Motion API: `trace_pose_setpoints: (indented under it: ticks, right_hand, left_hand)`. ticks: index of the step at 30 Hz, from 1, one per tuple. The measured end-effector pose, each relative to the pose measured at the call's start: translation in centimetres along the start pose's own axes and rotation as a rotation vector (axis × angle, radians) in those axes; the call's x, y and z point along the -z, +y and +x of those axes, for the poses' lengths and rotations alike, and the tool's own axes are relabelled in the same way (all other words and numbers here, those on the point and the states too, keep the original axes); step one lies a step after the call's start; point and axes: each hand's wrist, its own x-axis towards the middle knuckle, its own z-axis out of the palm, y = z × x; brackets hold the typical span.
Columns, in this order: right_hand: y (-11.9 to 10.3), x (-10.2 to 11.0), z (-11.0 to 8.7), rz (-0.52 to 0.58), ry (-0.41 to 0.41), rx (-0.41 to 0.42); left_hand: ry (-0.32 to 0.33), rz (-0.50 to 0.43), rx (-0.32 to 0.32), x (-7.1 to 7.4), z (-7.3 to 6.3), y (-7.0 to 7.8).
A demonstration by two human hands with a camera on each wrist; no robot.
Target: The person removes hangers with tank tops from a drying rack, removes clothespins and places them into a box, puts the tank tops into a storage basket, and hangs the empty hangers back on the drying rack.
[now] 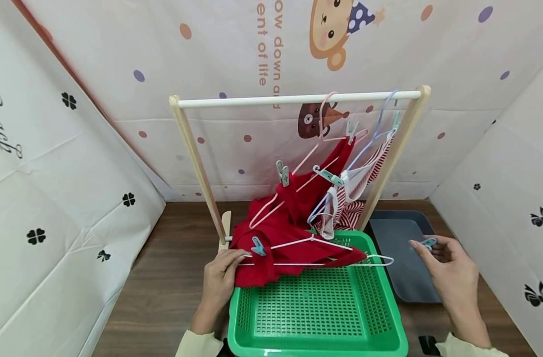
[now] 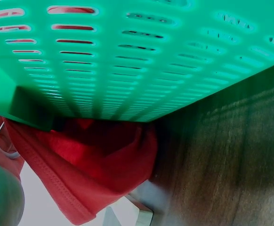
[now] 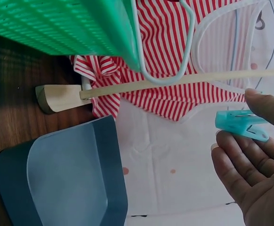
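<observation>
My left hand (image 1: 220, 272) pinches the left end of a white clothes hanger (image 1: 334, 243), which carries a red garment (image 1: 271, 270) over the green basket's back. A blue clothespin (image 1: 258, 246) clips that garment near my left fingertips. In my right hand (image 1: 454, 270), thumb and fingers hold a teal clothespin (image 3: 240, 125), above the grey tray. Behind, a second red garment (image 1: 316, 193) hangs on a pink hanger (image 1: 321, 119) with two clothespins. A red-and-white striped garment (image 3: 160, 47) hangs beside it on a blue hanger (image 1: 378, 124), also with clothespins.
The green basket (image 1: 389, 322) stands in front of a wooden rack with a white rail (image 1: 253, 101). To its right, a dark grey tray (image 1: 401, 248) lies on the brown wooden table (image 1: 151, 297). Printed cloth walls (image 1: 120, 163) enclose the sides and back.
</observation>
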Motion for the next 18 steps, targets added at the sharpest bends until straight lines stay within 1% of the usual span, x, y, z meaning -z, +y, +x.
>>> trace_pose_setpoints:
  ticks: [5, 9, 15, 16, 18]
  right_hand:
    - [0.8, -0.2, 0.1, -0.063, -0.037, 0.002]
    - [1.8, -0.3, 0.3, -0.148, -0.102, 0.033]
    - [3.4, -0.6, 0.6, -0.297, -0.222, 0.102]
    - [3.7, -0.6, 0.6, -0.317, -0.250, 0.105]
    - [4.3, -0.7, 0.9, -0.355, -0.325, 0.080]
  left_hand:
    - [0.000, 0.002, 0.001, 0.0, -0.1, -0.1]
    - [0.006, 0.004, -0.009, 0.0, 0.0, 0.1]
    - [0.011, 0.017, -0.018, 0.0, -0.1, 0.0]
    - [0.011, 0.016, -0.019, 0.0, -0.1, -0.1]
    - [0.009, 0.013, -0.022, 0.0, -0.1, -0.1]
